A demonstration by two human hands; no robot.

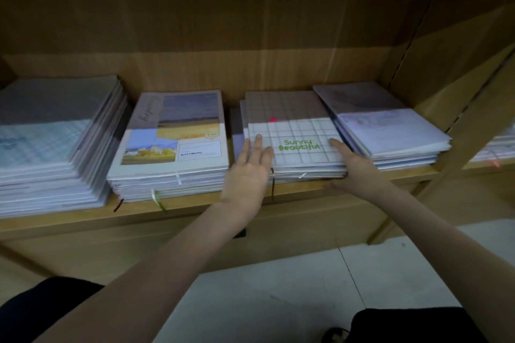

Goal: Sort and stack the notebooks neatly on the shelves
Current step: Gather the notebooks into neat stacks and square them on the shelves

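Observation:
Several stacks of notebooks lie side by side on a wooden shelf [195, 211]. The middle-right stack is topped by a white grid-patterned notebook [301, 133] with green "Sunny Beautiful" lettering. My left hand [250, 170] lies flat with straight fingers on that stack's near-left corner. My right hand [354, 164] grips the stack's near-right corner, thumb on the cover and fingers under the front edge. To the left sits a stack topped by a landscape-photo notebook [178, 131], and a taller stack of pale blue notebooks [53, 142] stands at the far left.
A stack of lilac notebooks [390, 125] overlaps the grid stack's right side. A slanted shelf upright [451, 120] stands to its right, with more notebooks [493, 150] beyond. Ribbon bookmarks hang over the shelf front. Below lies a pale tiled floor [278, 301].

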